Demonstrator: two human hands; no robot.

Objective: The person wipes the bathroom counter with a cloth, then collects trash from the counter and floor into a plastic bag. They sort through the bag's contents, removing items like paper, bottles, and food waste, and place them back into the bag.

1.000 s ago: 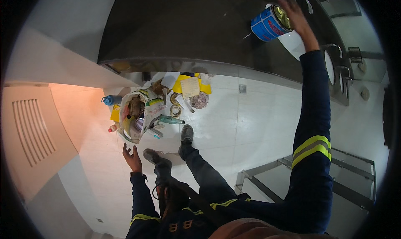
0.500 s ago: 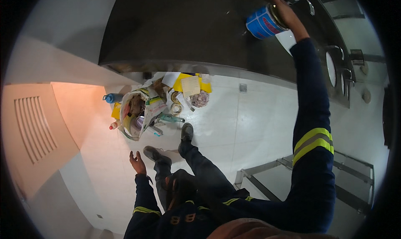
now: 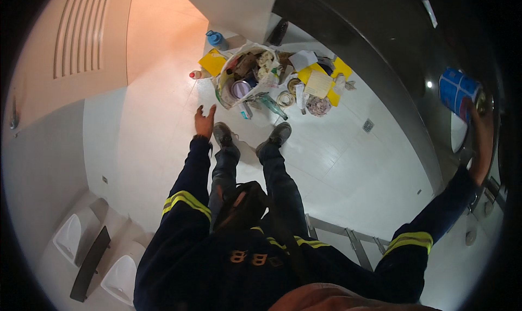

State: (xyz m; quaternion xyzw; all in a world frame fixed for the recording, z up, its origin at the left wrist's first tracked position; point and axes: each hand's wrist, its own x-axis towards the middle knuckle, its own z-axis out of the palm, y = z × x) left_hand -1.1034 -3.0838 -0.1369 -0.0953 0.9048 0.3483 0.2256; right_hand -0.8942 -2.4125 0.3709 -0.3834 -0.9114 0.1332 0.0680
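Note:
At the far right, a blue can (image 3: 453,88) with a gold-coloured end is over the dark counter (image 3: 405,50), beside a white basin (image 3: 458,132). My right hand (image 3: 479,127) is at the can's gold end, its fingers closed round that edge; part of the grip is hidden by the hand itself. My left hand (image 3: 204,123) hangs in the air above the floor, fingers apart, with nothing in it. Closest below it lies an overfilled white bag (image 3: 223,88) of rubbish, tipped on the floor, with a purple-rimmed tin (image 3: 240,89) in its mouth.
Around the bag lie a green glass bottle (image 3: 273,107), tape rolls (image 3: 285,98), yellow sheets (image 3: 337,66), a blue bottle (image 3: 216,40) and a small red-capped bottle (image 3: 197,74). A metal frame (image 3: 353,240) stands behind me at right; urinals (image 3: 122,275) line the lower left.
My view has swung rightward, so the counter and can sit farther right. My right hand stays at the can, its fingers now lower on its edge. The left hand remains empty.

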